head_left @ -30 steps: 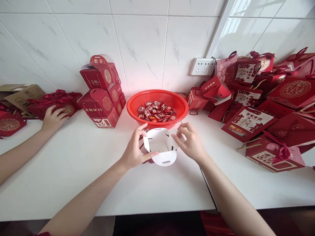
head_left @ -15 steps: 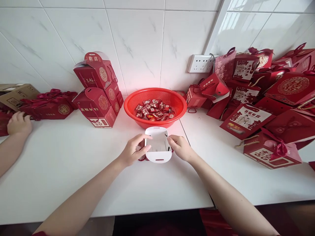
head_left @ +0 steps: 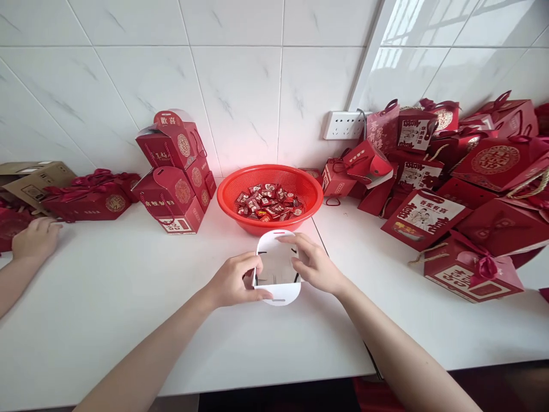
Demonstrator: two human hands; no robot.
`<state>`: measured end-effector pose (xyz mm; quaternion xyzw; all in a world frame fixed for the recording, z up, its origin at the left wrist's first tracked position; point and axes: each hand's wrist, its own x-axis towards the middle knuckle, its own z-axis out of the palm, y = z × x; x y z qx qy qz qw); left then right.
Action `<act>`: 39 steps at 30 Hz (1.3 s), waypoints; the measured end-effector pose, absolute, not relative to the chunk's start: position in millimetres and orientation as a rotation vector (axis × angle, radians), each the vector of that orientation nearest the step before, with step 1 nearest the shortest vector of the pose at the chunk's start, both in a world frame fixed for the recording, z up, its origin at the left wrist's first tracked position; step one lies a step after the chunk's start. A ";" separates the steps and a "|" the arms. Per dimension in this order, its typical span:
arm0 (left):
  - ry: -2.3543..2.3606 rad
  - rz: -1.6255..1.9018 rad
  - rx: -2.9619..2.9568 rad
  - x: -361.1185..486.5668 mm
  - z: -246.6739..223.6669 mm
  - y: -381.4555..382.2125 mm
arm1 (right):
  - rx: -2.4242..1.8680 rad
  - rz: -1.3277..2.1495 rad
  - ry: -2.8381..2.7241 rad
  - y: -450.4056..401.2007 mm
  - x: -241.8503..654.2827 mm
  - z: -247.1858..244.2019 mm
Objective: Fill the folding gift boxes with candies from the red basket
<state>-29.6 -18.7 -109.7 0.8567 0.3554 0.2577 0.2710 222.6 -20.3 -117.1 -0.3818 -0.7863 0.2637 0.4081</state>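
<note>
An opened gift box [head_left: 281, 293] stands on the counter in front of me, its white inside facing up and slotted flaps raised at the near and far sides. Dark cord ends show on its inner walls. My left hand [head_left: 238, 280] grips the left wall, with the thumb along the near flap. On the opposite side, my right hand [head_left: 317, 268] holds the right wall, thumb inside and a finger reaching over to the far flap. Just behind the box sits a red plastic basket [head_left: 223, 209] with many wrapped candies [head_left: 269, 201] in it.
Stacked red gift boxes [head_left: 174, 191] stand left of the basket, near a ribboned box [head_left: 92, 200] and a cardboard box [head_left: 36, 180]. Another person's hand [head_left: 36, 240] rests at far left. Many red boxes [head_left: 489, 214] pile up at right, below a power strip [head_left: 343, 125].
My left thumb has come down onto the near flap and the fingers close on the wall. My right hand's finger has stretched to the far flap. The camera view tilts slightly upward.
</note>
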 end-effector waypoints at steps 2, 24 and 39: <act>0.975 0.741 2.382 -29.9 -111.6 -19.7 | -0.964 0.744 -1.984 -21.0 222.9 -116.3; 0.815 0.953 2.222 -26.5 -141.5 -11.3 | -1.203 0.408 -2.058 -10.9 217.5 -102.7; 0.843 1.070 2.146 -41.4 -159.0 11.9 | -1.706 0.844 -2.331 203.6 150.6 -30.3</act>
